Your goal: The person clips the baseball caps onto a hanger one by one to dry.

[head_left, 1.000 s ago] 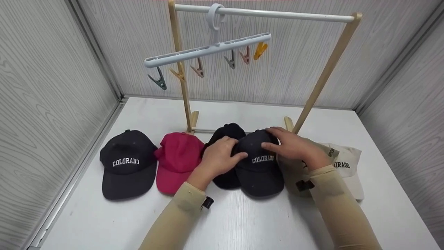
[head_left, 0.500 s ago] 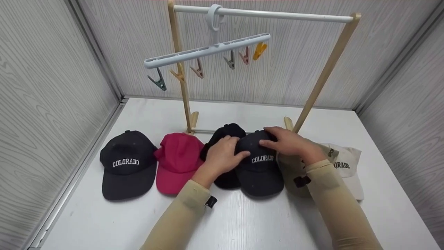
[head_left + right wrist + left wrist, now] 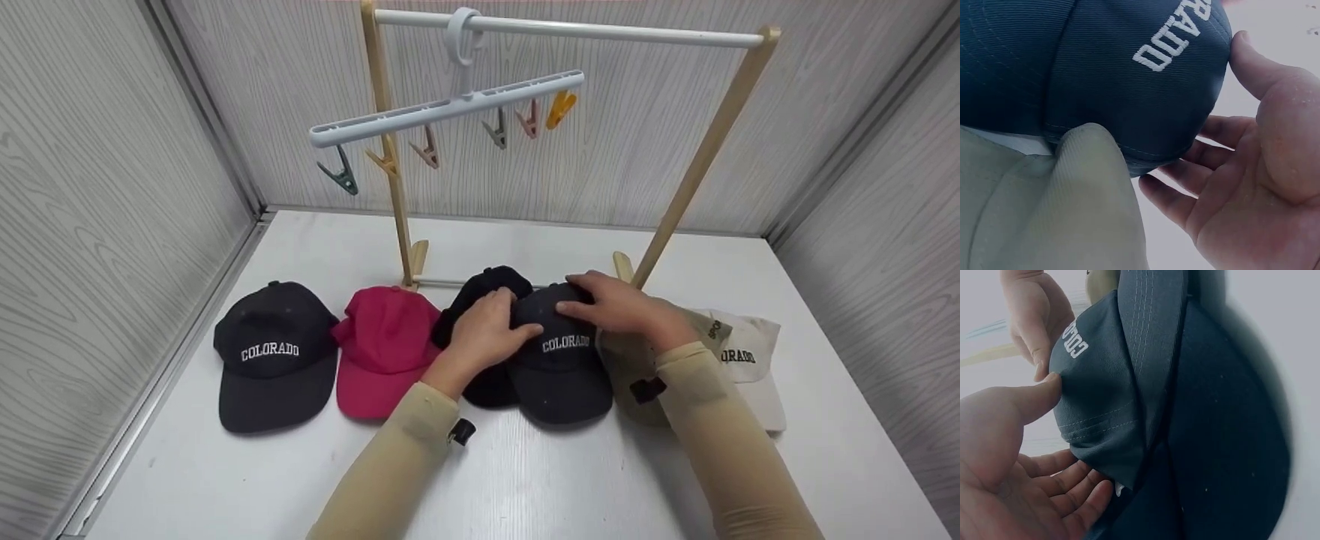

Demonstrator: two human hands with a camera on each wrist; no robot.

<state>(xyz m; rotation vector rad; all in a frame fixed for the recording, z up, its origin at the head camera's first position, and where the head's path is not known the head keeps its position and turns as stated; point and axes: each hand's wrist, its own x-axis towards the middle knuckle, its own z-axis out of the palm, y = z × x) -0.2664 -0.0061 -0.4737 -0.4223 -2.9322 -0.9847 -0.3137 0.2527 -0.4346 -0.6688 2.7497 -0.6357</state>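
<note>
Wood-grain panels (image 3: pixel 600 180) back white tabletop (image 3: pixel 540 487); domed navy twill cap (image 3: pixel 561 382) w/ stitched lettering (image 3: pixel 566 343) sits btwn L hand (image 3: pixel 486 330) & R hand (image 3: pixel 619 304), both gripping its crown (image 3: pixel 1134 95).

Six caps (image 3: pixel 559 375) — six clips (image 3: pixel 561 110), one hanger (image 3: pixel 427 115), one rack (image 3: pixel 705 157) — two hands (image 3: pixel 484 330), two sleeves (image 3: pixel 390 465).

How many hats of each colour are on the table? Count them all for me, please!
Dark: 3 (left-end cap, middle cap, and the cap partly covered by it)
Red cap: 1
Olive cap: 1
Cream cap: 1
Total: 6 hats
</note>
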